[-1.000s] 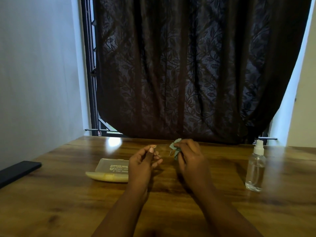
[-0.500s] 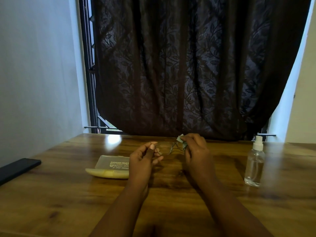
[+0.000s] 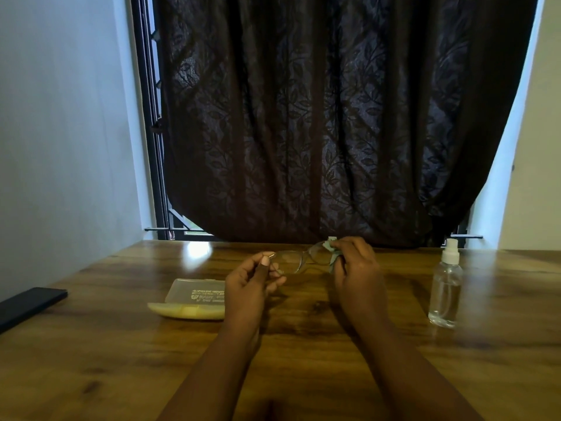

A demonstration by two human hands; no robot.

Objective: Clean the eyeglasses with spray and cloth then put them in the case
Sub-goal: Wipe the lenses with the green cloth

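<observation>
The eyeglasses (image 3: 299,260) lay crosswise between the grips, left hand (image 3: 253,282) pinching one end, right hand (image 3: 356,267) pinching the cloth (image 3: 332,253) on the other lens, and the open case (image 3: 194,300) nearer the left.

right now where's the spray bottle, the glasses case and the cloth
spray bottle (image 3: 445,291), head view, clear body
glasses case (image 3: 194,296), head view, clear lid
cloth (image 3: 331,252), head view, bit beside the fingers
</observation>
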